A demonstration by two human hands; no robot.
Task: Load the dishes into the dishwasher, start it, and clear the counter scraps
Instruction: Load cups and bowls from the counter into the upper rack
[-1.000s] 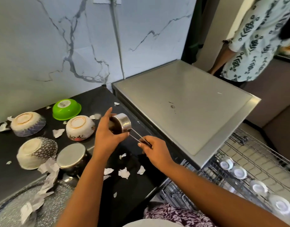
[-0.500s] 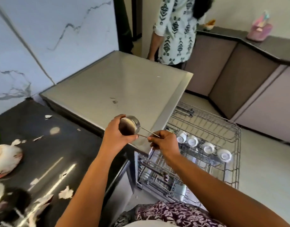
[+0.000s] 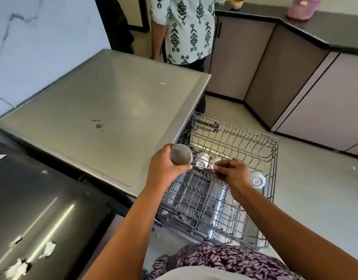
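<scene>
Left hand [image 3: 164, 170] is wrapped round the body of a small steel cup [image 3: 181, 154], fingers curled behind it and thumb underneath. Right hand [image 3: 234, 174] pinches the far end of the cup's wire handle [image 3: 204, 165] between thumb and fingertips. So that's two hands on one little piece, held in the air just off the front edge of the dishwasher [image 3: 103, 110] top and over the left side of the pulled-out upper rack [image 3: 244, 142].

Straight beneath the handle sit white cups [image 3: 202, 160], upturned in a row across the rack, with another out by the right edge.

Here's the danger: bring the cup down where it hangs and it knocks those cups. That thin double-wire handle could also catch in the rack's grid. The piece looks light, so badly seated it may tip or slip through to the lower rack [image 3: 194, 199]. I can't tell whether its mouth or its base faces us.

Back on the dark counter [image 3: 42, 199], paper scraps [image 3: 47, 248] lie near the front edge, not yet cleared.
</scene>
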